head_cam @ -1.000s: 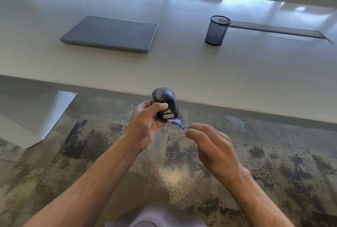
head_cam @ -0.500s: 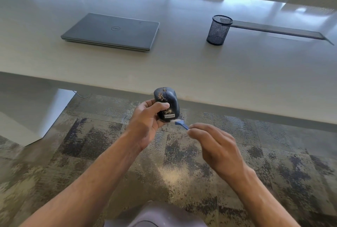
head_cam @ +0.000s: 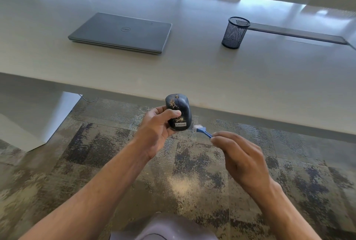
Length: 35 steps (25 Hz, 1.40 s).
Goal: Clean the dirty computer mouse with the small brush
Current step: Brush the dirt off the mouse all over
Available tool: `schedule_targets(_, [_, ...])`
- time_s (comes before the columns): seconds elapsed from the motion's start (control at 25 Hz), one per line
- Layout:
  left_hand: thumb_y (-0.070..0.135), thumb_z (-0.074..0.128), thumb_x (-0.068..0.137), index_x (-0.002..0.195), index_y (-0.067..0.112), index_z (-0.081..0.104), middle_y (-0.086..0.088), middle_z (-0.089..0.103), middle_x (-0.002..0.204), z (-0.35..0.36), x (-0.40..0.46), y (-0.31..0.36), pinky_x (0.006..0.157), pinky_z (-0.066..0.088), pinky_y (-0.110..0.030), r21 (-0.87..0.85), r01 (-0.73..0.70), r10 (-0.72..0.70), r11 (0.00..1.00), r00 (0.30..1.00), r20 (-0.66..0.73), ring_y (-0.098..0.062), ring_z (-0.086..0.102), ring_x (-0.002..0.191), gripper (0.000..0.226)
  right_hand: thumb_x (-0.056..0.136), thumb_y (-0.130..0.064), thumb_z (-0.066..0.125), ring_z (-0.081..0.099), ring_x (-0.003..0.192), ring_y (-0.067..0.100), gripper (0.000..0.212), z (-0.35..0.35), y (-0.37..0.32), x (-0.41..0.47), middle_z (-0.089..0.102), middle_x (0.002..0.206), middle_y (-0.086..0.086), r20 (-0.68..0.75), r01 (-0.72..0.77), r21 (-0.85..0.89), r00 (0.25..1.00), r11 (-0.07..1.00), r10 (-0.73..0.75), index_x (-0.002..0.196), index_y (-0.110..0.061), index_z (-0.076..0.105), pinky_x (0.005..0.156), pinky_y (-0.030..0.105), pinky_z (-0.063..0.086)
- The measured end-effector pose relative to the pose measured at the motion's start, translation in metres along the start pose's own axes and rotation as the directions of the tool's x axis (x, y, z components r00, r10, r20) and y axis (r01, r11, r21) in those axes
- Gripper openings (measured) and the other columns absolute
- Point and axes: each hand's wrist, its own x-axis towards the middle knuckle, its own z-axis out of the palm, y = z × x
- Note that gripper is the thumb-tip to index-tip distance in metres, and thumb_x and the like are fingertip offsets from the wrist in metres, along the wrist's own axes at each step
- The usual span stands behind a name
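Mouse held off the worktop edge, brush tip just beside its near end.

The left hand point(head_cam: 157, 126) grips the mouse point(head_cam: 178, 112) by its sides above the carpet, thumb across the speckled top; the right hand point(head_cam: 238, 155) pinches the brush point(head_cam: 203, 131) by its thin blue handle. The mouse looks light, hard and smooth, so likely slippery: a side grip seems best, leaving the dirty top free. The brush seems feather-light with soft bristles, best pinched far back.
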Motion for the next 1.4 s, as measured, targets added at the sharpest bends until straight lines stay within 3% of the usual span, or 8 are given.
schedule_targets(0.12, [0.004, 0.077, 0.071, 0.131, -0.010, 0.047, -0.021, 0.072, 0.103, 0.003, 0.000, -0.002, 0.074, 0.059, -0.035, 0.010, 0.011, -0.011, 1.000, 1.000, 0.016, -0.031, 0.072, 0.096, 0.069, 0.091, 0.008, 0.063, 0.070, 0.092, 0.016, 0.024, 0.012, -0.012, 0.000, 0.078, 0.096, 0.013, 0.034, 0.077, 0.041, 0.996, 0.996, -0.078, 0.107, -0.009, 0.060, 0.081, 0.023, 0.059])
schedule_targets(0.2, [0.004, 0.076, 0.072, 0.132, -0.010, 0.046, -0.022, 0.071, 0.105, 0.004, 0.000, -0.002, 0.074, 0.059, -0.035, 0.011, 0.019, -0.019, 1.000, 1.000, 0.021, -0.031, 0.072, 0.096, 0.069, 0.081, 0.017, 0.069, 0.071, 0.089, 0.018, 0.038, 0.015, -0.012, 0.001, 0.078, 0.096, 0.013, 0.066, 0.055, 0.035, 0.996, 0.998, -0.057, 0.107, -0.009, 0.060, 0.076, 0.027, 0.061])
schedule_targets(0.32, [0.005, 0.076, 0.071, 0.133, -0.009, 0.045, -0.022, 0.071, 0.107, 0.005, 0.001, 0.001, 0.075, 0.059, -0.037, 0.008, 0.019, -0.019, 1.000, 1.000, 0.024, -0.031, 0.072, 0.097, 0.071, 0.073, 0.022, 0.071, 0.066, 0.090, 0.015, 0.048, 0.000, 0.001, -0.002, 0.078, 0.095, 0.014, 0.034, -0.040, -0.004, 0.999, 0.999, 0.040, 0.106, -0.010, 0.059, 0.085, 0.021, 0.056])
schedule_targets(0.48, [0.008, 0.076, 0.069, 0.131, -0.008, 0.046, -0.021, 0.071, 0.103, 0.010, 0.000, -0.002, 0.073, 0.059, -0.035, 0.040, 0.033, -0.034, 0.999, 0.999, 0.021, -0.030, 0.073, 0.093, 0.071, 0.090, 0.008, 0.064, 0.067, 0.093, 0.013, 0.024, 0.002, -0.008, -0.001, 0.078, 0.096, 0.013, -0.003, 0.025, 0.037, 1.000, 0.999, -0.025, 0.106, -0.009, 0.061, 0.090, 0.013, 0.052])
schedule_targets(0.76, [0.007, 0.075, 0.068, 0.127, -0.006, 0.048, -0.023, 0.070, 0.107, 0.012, 0.001, -0.003, 0.074, 0.059, -0.037, 0.031, 0.032, -0.033, 0.999, 0.999, 0.019, -0.032, 0.072, 0.096, 0.066, 0.075, 0.024, 0.068, 0.066, 0.090, 0.016, 0.034, -0.006, 0.001, -0.005, 0.077, 0.094, 0.016, 0.007, -0.058, -0.054, 0.998, 0.997, 0.059, 0.098, -0.001, 0.070, 0.087, 0.014, 0.050])
schedule_targets(0.96, [0.009, 0.077, 0.069, 0.122, -0.004, 0.051, -0.021, 0.073, 0.102, 0.014, 0.000, -0.004, 0.073, 0.059, -0.033, 0.062, 0.038, -0.041, 0.997, 0.998, 0.047, -0.032, 0.072, 0.095, 0.061, 0.092, 0.007, 0.062, 0.068, 0.093, 0.014, 0.021, 0.008, -0.013, 0.000, 0.078, 0.095, 0.014, 0.004, 0.039, 0.050, 0.999, 0.998, -0.040, 0.106, -0.008, 0.061, 0.089, 0.016, 0.054])
schedule_targets(1.16, [0.007, 0.075, 0.068, 0.128, -0.005, 0.048, -0.023, 0.068, 0.110, 0.015, 0.001, -0.001, 0.077, 0.060, -0.037, 0.049, 0.037, -0.038, 0.998, 0.999, 0.017, -0.032, 0.071, 0.097, 0.067, 0.080, 0.018, 0.067, 0.066, 0.093, 0.014, 0.038, -0.007, 0.000, -0.007, 0.077, 0.096, 0.014, -0.014, -0.056, -0.029, 0.998, 0.998, 0.055, 0.105, -0.009, 0.060, 0.093, 0.012, 0.048])
schedule_targets(1.4, [0.008, 0.075, 0.069, 0.126, -0.006, 0.050, -0.024, 0.069, 0.108, 0.016, 0.000, -0.003, 0.076, 0.059, -0.035, 0.060, 0.040, -0.043, 0.997, 0.998, 0.042, -0.032, 0.071, 0.098, 0.064, 0.090, 0.005, 0.062, 0.068, 0.091, 0.014, 0.021, 0.006, -0.009, -0.005, 0.078, 0.095, 0.013, 0.009, 0.017, 0.020, 1.000, 1.000, -0.017, 0.105, -0.009, 0.061, 0.087, 0.017, 0.055])
